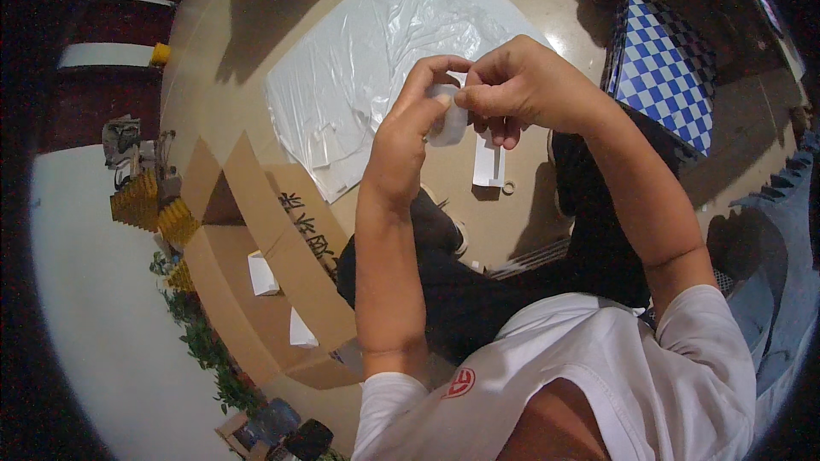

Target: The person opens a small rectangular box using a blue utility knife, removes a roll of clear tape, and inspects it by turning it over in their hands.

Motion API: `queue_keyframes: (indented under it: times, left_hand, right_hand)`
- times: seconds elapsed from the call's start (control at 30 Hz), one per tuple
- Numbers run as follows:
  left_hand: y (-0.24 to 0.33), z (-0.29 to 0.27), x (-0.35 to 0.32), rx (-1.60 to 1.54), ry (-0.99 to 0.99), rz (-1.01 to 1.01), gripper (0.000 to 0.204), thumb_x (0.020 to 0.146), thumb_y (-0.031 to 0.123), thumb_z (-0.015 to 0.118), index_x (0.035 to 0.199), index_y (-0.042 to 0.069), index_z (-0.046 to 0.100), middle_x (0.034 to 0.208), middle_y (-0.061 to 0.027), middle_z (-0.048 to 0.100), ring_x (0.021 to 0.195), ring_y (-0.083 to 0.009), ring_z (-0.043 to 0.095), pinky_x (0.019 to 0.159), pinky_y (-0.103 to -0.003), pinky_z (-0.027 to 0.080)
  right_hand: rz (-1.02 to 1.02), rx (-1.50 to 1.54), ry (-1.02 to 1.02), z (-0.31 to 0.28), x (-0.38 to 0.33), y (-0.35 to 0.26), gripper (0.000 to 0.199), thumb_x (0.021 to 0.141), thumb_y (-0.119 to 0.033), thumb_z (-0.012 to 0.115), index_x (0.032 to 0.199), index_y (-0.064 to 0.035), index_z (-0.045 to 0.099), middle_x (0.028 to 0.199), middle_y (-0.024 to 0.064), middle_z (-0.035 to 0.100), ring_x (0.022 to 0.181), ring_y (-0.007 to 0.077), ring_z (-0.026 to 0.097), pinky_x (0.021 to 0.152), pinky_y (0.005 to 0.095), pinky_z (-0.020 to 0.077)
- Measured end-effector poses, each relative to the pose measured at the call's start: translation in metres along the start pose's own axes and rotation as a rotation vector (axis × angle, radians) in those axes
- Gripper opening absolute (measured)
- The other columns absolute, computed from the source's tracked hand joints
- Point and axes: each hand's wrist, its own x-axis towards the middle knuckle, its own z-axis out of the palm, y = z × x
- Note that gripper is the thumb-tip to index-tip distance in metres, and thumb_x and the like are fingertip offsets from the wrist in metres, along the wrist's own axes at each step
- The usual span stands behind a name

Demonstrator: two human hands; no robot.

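Note:
In front of me my left hand (414, 115) curls its thumb and fingers round a translucent whitish roll (448, 124), which looks like clear tape. My right hand (517, 85) is closed in a pinch at the roll's right upper edge; whatever thin piece lies between thumb and fingertip is too small to make out. Below the hands, a small white open box (488, 164) is on the floor, with a small ring (509, 189) beside it. Behind the hands lies a large white board or sheet (342, 68) covered in crinkled clear plastic.
An open cardboard box (256, 248) to my left contains small white boxes (263, 275). A blue-and-white checkered panel (658, 72) stands at the right. Green plants (201, 337) and yellow objects (137, 201) line the left side. Blue-grey fabric (773, 239) hangs at the far right.

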Motion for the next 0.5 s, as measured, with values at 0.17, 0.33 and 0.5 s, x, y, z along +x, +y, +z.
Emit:
queue_keyframes:
  times: [0.17, 0.33, 0.5]
  left_hand:
    - [0.0020, 0.0015, -0.0005, 0.005, 0.000, -0.002, 0.038, 0.086, 0.016, 0.041, 0.121, 0.004, 0.051, 0.102, -0.0057, 0.052, 0.091, -0.0130, 0.050, 0.083, -0.026, 0.038]
    - [0.0030, 0.0041, -0.0003, -0.014, 0.028, -0.010, 0.037, 0.089, 0.017, 0.040, 0.121, 0.002, 0.050, 0.106, -0.0072, 0.053, 0.096, -0.0147, 0.051, 0.088, -0.028, 0.037]
    - [0.0031, 0.0045, 0.0010, -0.036, 0.029, -0.021, 0.039, 0.090, 0.019, 0.041, 0.123, -0.001, 0.047, 0.113, -0.0092, 0.054, 0.104, -0.0178, 0.051, 0.095, -0.030, 0.035]
  right_hand:
    - [-0.018, -0.058, 0.017, -0.0007, 0.0007, -0.0006, 0.027, 0.085, -0.019, 0.063, 0.069, 0.0043, 0.062, 0.060, 0.0086, 0.061, 0.049, 0.0138, 0.061, 0.048, 0.0259, 0.0515]
    - [-0.065, -0.085, 0.086, 0.0043, 0.0023, 0.0015, 0.027, 0.086, -0.018, 0.061, 0.071, 0.0045, 0.062, 0.059, 0.0077, 0.060, 0.047, 0.0122, 0.059, 0.045, 0.0248, 0.0498]
    - [-0.073, -0.047, 0.117, 0.0053, 0.0031, 0.0055, 0.029, 0.090, -0.020, 0.061, 0.073, 0.0030, 0.061, 0.060, 0.0062, 0.060, 0.045, 0.0102, 0.057, 0.042, 0.0223, 0.0471]
